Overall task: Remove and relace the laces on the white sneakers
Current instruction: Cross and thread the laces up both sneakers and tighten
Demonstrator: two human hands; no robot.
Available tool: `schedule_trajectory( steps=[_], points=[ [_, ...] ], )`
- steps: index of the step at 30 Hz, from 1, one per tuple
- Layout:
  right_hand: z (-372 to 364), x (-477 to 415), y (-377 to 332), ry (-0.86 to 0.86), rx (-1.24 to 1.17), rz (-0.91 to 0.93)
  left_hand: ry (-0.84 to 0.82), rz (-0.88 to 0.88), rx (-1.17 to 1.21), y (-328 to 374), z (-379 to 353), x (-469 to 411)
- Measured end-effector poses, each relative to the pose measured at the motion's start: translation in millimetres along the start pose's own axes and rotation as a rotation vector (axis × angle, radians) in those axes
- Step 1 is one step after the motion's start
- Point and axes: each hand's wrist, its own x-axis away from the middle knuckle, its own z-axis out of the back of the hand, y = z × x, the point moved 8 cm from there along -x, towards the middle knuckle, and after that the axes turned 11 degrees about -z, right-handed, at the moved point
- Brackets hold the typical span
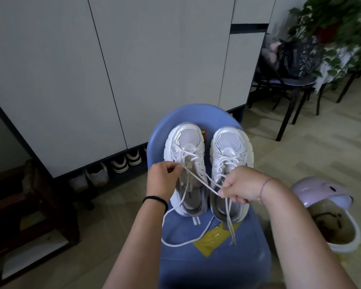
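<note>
Two white sneakers stand side by side on a blue chair seat point(215, 259), toes pointing away from me. The left sneaker point(186, 147) has its white lace point(198, 178) partly loosened, with two strands drawn toward me. My left hand point(161, 180) pinches one strand at the shoe's left side. My right hand point(240, 187) grips the other strand over the heel of the right sneaker point(230, 144). The lace's loose ends trail down across the seat. The right sneaker's lace still sits in its eyelets.
A yellow patch point(213, 240) lies on the seat near me. A bin with a lilac lid point(321, 190) stands on the floor at right. White cabinets point(113, 69) with shoes point(121, 163) underneath are behind; a dark chair point(288, 84) and plant point(329, 24) at back right.
</note>
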Motion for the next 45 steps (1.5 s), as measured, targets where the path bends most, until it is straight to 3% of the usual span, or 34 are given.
schedule_trajectory(
  steps=[6, 15, 20, 25, 27, 34, 38, 41, 45],
  points=[
    [-5, 2, -46, 0.226, -0.314, 0.240, 0.014, 0.021, 0.023, 0, 0, 1],
    [-31, -37, -77, 0.443, -0.207, 0.206, -0.002, 0.043, 0.058, -5, 3, 2],
    [-26, -33, -74, 0.366, -0.116, 0.170, 0.005, 0.049, 0.065, -5, 3, 2],
    [-54, -13, -44, -0.185, 0.111, 0.065, 0.010, 0.058, 0.070, -5, 3, 2],
    [-59, -6, -36, -0.249, 0.126, 0.051, 0.012, 0.055, 0.080, -3, 3, 2],
    [-38, -22, -58, 0.139, -0.339, 0.183, 0.022, 0.054, 0.067, -1, 5, 5],
    [-42, -31, -68, 0.314, -0.270, 0.158, 0.034, 0.070, 0.079, -6, 6, 5],
    [-41, -34, -68, 0.308, -0.245, 0.133, 0.055, 0.055, 0.066, -7, 7, 3],
    [-47, -29, -56, 0.094, -0.116, 0.078, 0.073, 0.025, 0.039, -5, 8, 2]
  ],
)
